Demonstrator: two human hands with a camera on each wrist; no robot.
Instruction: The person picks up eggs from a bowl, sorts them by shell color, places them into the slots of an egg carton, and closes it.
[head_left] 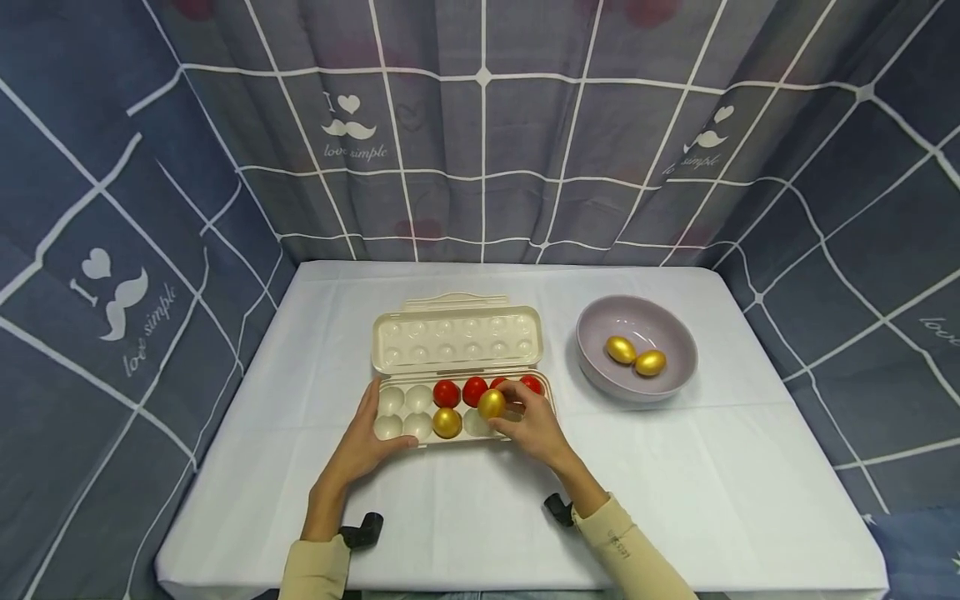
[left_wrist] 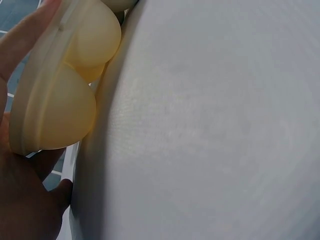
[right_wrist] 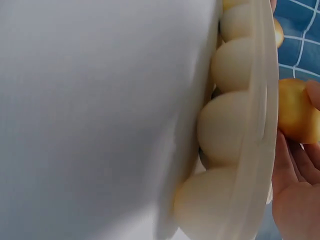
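Even, shadowless overhead light fills my head view, its wide lens bowing the checked curtain (head_left: 480, 125) at the edges, while both my wrist cameras sit so close that the cream egg tray (left_wrist: 55, 95) and white tablecloth (right_wrist: 90, 110) blur softly.

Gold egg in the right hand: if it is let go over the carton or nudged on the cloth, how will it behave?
The gold egg is smooth, glossy and rounded, so it would probably roll on the flat tablecloth. Its shine suggests it may slip in the right hand's pinch. In a cup of the egg carton, which the left hand holds, it should stay put, like the other gold egg.
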